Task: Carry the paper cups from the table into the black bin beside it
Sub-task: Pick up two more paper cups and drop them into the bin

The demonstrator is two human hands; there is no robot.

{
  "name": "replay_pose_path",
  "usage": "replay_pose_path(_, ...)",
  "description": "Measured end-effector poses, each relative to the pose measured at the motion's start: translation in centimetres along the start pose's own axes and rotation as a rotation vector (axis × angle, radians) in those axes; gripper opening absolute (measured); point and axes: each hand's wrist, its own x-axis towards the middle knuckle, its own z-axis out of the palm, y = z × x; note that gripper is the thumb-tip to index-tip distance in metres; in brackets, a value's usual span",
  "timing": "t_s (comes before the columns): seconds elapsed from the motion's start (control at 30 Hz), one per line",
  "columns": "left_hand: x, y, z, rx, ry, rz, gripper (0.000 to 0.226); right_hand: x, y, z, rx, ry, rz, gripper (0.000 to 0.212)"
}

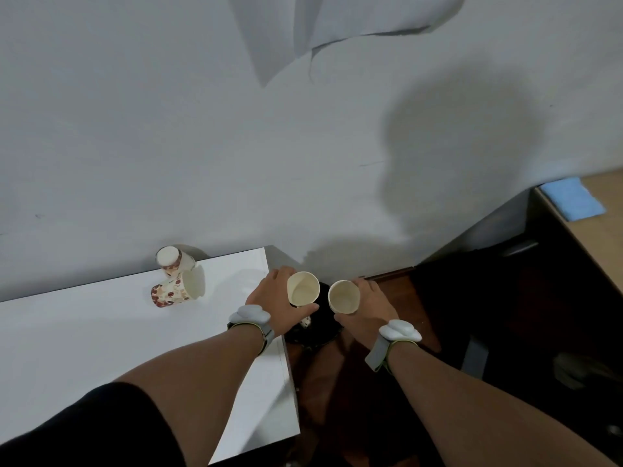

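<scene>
My left hand grips one paper cup, its mouth facing up, just past the right edge of the white table. My right hand grips a second paper cup beside it. Both cups hang above the black bin, which stands on the floor against the table's right side and is largely hidden by my hands. Inside the bin a bit of patterned cup shows. Two more patterned cups remain at the table's back: one lying on its side, one tipped behind it.
A grey wall rises right behind the table and bin. A dark wooden desk with a blue cloth stands to the right. The floor between is dark reddish wood.
</scene>
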Motion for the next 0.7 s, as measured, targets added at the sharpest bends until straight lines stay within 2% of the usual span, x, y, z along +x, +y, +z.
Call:
replay_pose_path(0.2, 0.8, -0.7, 1.6, -0.024, -0.054, -0.007, 0.079, 0.1, 1.5, 2.0, 0.006, -0.040, 0.046, 0.091)
replay_pose_path(0.7, 3.2, -2.8, 5.4, -0.030, -0.127, 0.047, 0.082, 2.4, 4.5, 5.7, 0.050, -0.095, 0.070, 0.088)
